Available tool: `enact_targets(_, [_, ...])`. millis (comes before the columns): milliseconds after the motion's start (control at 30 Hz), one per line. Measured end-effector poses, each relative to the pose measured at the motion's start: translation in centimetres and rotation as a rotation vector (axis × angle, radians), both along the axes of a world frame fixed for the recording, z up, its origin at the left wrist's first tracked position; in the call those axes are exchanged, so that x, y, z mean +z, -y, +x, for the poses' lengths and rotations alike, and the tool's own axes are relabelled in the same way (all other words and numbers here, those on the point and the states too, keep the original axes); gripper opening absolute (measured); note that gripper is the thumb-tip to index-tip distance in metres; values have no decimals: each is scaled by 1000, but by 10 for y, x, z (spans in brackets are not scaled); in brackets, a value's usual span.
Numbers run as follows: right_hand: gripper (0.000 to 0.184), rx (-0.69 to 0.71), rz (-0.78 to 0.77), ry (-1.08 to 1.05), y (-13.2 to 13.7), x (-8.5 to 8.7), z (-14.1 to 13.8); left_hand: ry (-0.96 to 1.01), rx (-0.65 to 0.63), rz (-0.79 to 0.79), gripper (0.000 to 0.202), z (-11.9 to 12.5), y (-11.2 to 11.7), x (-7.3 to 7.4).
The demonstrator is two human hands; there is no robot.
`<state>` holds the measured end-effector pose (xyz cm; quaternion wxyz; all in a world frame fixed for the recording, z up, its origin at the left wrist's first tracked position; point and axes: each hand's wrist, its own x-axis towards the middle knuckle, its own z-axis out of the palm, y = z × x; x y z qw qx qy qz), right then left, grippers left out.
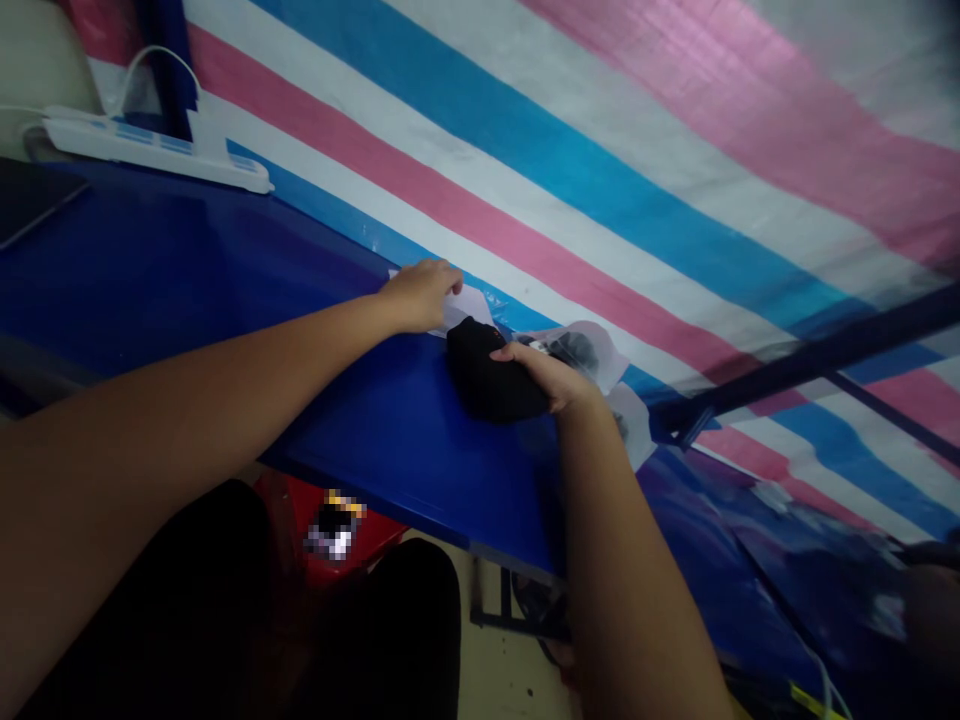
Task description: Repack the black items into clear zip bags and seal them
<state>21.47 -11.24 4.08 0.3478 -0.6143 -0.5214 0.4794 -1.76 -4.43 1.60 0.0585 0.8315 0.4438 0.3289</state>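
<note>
A soft black item (491,378), perhaps folded cloth or a pouch, is gripped by my right hand (551,375), the thumb lying on its top. My left hand (424,293) is just beyond it to the left, over a white sheet or thin bag (471,303) at the back of the blue table. Its fingers curl downward, and whether they pinch the white sheet is hidden. Behind my right hand lie clear plastic bags with dark contents (581,348), partly covered by the hand and wrist.
A white power strip (157,152) with a plugged-in cable rests at the back left of the blue table (360,420). A dark flat object (34,200) lies at the left edge. Striped sheeting (480,200) rises behind. A red stool (375,535) stands below.
</note>
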Motion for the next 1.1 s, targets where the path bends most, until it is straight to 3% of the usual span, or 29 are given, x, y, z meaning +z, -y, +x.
enact_targets(100, [27,-13,-223,-48,0,2,1,138,102,25,29,-12,-11,-1])
enact_targets(167, [28,-24,-212,-112,-1,2,1,218,137,45,26,-17,-14,-1])
enact_targets(233, [30,-10,-96,-209,-2,1,1,278,96,73,26,-16,-11,0])
enact_targets(333, [36,54,149,-371,-4,1,-1,378,-91,120,25,-1,4,3])
enact_targets(400, [36,91,285,-433,-8,1,-2,492,-189,63,18,13,15,5])
enact_targets(500, [40,97,496,-443,-16,-2,-4,675,-241,-225,11,29,23,3])
enact_targets(567, [46,48,682,-356,-21,-6,-6,766,-233,-503,19,32,21,0])
enact_targets(667, [53,2,986,-21,-24,-14,-14,907,-301,-868,46,27,13,-4])
enact_targets(767, [46,121,1178,337,-20,-19,-26,1029,-399,-1019,67,23,5,-6])
enact_targets(933, [55,347,1148,573,-9,-20,-35,1017,-414,-1134,68,21,2,-5])
enact_targets(1100, [58,445,1001,410,-3,-16,-36,1033,-472,-1134,64,19,8,0])
